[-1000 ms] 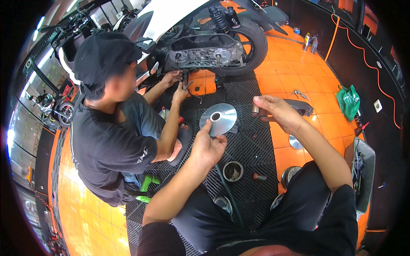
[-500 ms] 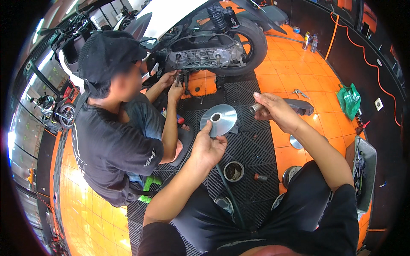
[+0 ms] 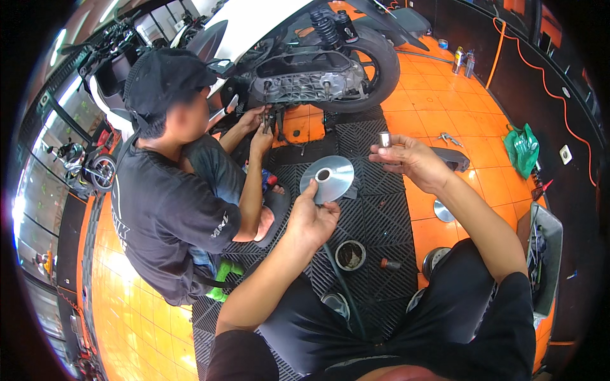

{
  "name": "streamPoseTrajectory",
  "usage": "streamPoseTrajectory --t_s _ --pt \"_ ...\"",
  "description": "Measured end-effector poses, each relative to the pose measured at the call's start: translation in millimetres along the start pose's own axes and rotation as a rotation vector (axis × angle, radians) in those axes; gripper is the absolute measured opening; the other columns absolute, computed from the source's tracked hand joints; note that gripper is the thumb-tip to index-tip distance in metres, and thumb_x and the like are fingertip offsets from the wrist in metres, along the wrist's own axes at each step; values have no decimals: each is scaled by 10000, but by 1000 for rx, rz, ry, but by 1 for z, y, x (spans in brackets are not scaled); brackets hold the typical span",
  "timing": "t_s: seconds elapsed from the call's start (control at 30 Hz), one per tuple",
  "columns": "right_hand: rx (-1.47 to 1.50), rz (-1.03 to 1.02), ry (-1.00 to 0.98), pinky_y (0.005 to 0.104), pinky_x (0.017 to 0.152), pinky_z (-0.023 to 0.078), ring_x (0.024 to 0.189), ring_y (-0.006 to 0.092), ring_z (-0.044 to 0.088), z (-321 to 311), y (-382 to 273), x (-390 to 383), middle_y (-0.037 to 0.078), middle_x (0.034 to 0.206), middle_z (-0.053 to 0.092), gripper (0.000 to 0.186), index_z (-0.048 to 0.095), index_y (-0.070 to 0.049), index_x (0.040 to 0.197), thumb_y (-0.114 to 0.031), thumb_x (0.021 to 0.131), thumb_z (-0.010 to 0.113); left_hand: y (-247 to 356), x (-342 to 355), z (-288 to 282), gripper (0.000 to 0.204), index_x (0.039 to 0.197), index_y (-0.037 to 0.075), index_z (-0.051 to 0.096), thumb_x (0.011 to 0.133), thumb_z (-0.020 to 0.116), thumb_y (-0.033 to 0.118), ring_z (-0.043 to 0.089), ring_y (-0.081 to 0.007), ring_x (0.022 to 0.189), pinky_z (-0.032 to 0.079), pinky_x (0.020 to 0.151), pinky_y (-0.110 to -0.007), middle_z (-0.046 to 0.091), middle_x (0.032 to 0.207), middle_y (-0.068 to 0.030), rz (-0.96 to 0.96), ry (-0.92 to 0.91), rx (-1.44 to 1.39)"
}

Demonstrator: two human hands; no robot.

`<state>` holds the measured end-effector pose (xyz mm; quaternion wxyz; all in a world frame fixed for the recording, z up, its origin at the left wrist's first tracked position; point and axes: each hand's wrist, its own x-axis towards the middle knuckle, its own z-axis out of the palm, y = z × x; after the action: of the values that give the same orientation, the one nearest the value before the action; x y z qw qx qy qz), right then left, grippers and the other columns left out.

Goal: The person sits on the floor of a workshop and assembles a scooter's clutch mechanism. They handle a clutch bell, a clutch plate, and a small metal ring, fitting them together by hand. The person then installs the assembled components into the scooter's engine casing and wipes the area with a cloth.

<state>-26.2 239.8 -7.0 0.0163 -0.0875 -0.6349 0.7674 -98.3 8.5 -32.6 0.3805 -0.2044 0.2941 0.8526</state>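
Note:
My left hand (image 3: 312, 223) holds a shiny metal pulley disc (image 3: 342, 180) by its lower edge, thumb on the face. The disc is tilted toward me, and a round hole with a raised collar shows at its centre. To the right, my right hand (image 3: 414, 164) grips a short steel bushing (image 3: 384, 140) between thumb and fingers, standing roughly upright. The disc and the bushing are apart. Below them on the black mat sit an open round tub of dark grease (image 3: 350, 255) and a small bottle with a reddish cap (image 3: 389, 263).
A co-worker (image 3: 171, 184) crouches at left, both hands at the underside of a raised scooter (image 3: 298, 82). Beyond my right hand lies a dark cover (image 3: 452, 159); another metal disc (image 3: 443, 211) is on the orange tiles. A grey bin (image 3: 548, 267) of tools stands at right.
My right hand has turned the bushing from lying sideways to roughly upright. My left hand still holds the disc, almost unmoved.

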Motion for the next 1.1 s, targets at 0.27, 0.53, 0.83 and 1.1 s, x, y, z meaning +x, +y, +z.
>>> streamPoseTrajectory --t_s 0.27,0.53,0.83,1.1 --pt "26 62 43 475 1046 293 1167 230 529 0 -1 0 102 1229 566 496 449 -48 1253 -333 891 635 -2 7 -4 217 1110 97 497 989 479 276 481 -94 747 392 560 -193 550 994 -20 1 -1 -2" --pt "30 3 11 385 971 368 1136 189 553 -2 -1 9 46 1203 595 372 540 -107 1144 -360 888 632 5 8 1 216 1112 103 497 986 486 278 475 -93 737 392 558 -193 550 993 -21 -24 -2 -8" --pt "-197 5 128 265 832 426 909 95 584 -1 -2 7 -23 951 598 340 578 -110 1099 -370 888 634 4 4 0 205 1091 102 503 983 491 276 481 -94 744 392 559 -196 552 986 -13 -15 -9 -15" --pt "-229 60 57 312 786 502 835 151 618 2 3 3 64 908 602 384 540 2 1071 -358 939 571 1 2 -2 183 1076 113 504 982 493 270 487 -89 752 385 556 -199 561 991 -5 -3 13 -6"
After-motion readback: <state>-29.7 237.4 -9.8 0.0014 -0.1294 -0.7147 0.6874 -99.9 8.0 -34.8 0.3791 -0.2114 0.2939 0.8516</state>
